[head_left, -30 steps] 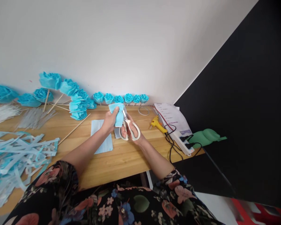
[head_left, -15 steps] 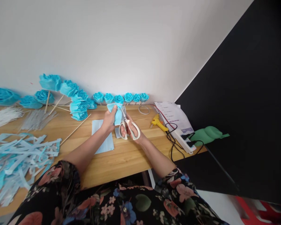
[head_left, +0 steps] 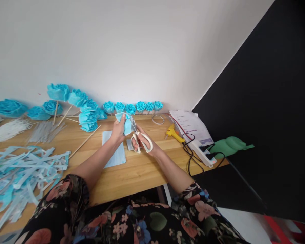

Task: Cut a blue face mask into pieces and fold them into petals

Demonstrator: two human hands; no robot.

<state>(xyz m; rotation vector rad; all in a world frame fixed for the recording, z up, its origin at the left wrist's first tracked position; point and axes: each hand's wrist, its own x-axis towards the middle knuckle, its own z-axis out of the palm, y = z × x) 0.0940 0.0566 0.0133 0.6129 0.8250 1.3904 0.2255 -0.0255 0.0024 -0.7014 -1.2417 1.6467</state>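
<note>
My left hand [head_left: 119, 128] pinches a light blue piece of material [head_left: 127, 124] between thumb and fingers, above the table. Fingers of my right hand [head_left: 144, 141] are in the handles of white-handled scissors [head_left: 141, 142]. The scissor blades point up and left and lie against the right side of the blue piece. Below my hands a light blue sheet [head_left: 117, 156] lies flat on the wooden table [head_left: 132, 176]. A smaller pale piece [head_left: 129, 144] lies beside it, partly hidden by the scissors.
Blue flowers [head_left: 130, 108] line the wall, larger ones [head_left: 88, 117] with sticks at left. Cut strips [head_left: 27, 169] and thin wires [head_left: 44, 131] cover the left side. At right are a yellow glue gun [head_left: 174, 133], a tape ring [head_left: 158, 119], papers [head_left: 190, 127] and a power strip [head_left: 205, 157].
The scissor blades and handles have shifted slightly against the blue piece, whose shape looks a little more folded. The whole view has moved slightly, with the table items appearing further right.
</note>
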